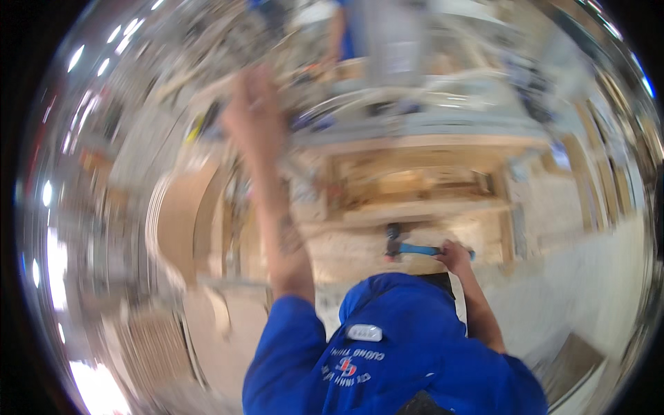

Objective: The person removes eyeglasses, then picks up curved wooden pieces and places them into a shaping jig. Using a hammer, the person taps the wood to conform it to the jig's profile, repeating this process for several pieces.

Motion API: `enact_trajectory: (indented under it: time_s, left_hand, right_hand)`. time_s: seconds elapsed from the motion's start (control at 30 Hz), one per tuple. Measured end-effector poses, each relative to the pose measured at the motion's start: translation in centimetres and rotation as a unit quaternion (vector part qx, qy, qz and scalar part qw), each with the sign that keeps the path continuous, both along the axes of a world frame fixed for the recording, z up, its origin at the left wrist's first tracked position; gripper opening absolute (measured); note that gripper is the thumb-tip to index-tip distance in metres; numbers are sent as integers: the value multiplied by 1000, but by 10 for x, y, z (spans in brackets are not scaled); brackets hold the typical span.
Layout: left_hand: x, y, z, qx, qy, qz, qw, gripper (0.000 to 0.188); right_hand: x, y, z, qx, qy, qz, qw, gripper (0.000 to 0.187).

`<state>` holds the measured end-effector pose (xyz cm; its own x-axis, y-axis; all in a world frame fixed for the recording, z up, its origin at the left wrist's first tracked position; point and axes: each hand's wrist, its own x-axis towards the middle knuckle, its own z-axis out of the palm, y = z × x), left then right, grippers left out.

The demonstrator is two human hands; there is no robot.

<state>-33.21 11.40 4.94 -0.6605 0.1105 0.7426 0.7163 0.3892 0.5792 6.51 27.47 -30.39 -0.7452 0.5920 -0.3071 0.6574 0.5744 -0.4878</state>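
My right hand [455, 257] grips a hammer [418, 249] by its blue handle, low in front of my body. The hammer's dark head points left and has a reddish lower end. My left hand [254, 114] is stretched far forward over the left end of the workbench [443, 124]. Motion smears its fingers, so I cannot make out whether it holds anything. Just left of it shows a blurred yellow and dark thing [200, 126], whose kind I cannot tell.
Under the benchtop is a wooden shelf [429, 207] with blurred pieces in it. Curved wooden panels [190, 221] stand at the left, and flat boards [159, 346] lean below them. Across the bench, part of another person in blue [353, 31] shows. Boards [588, 180] stand at the right.
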Motion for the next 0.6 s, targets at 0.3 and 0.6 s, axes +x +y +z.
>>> enact_trajectory:
  time_s: [0.3, 0.6]
  left_hand:
    - [-55, -135, -95, 96, 107, 258, 955, 22]
    - [-162, -396, -154, -313, -246, 519, 757, 70]
  right_hand:
    - [-6, -1, 7, -14, 7, -16, 1000, 37]
    - [-37, 22, 16, -110, -77, 56, 989, 42]
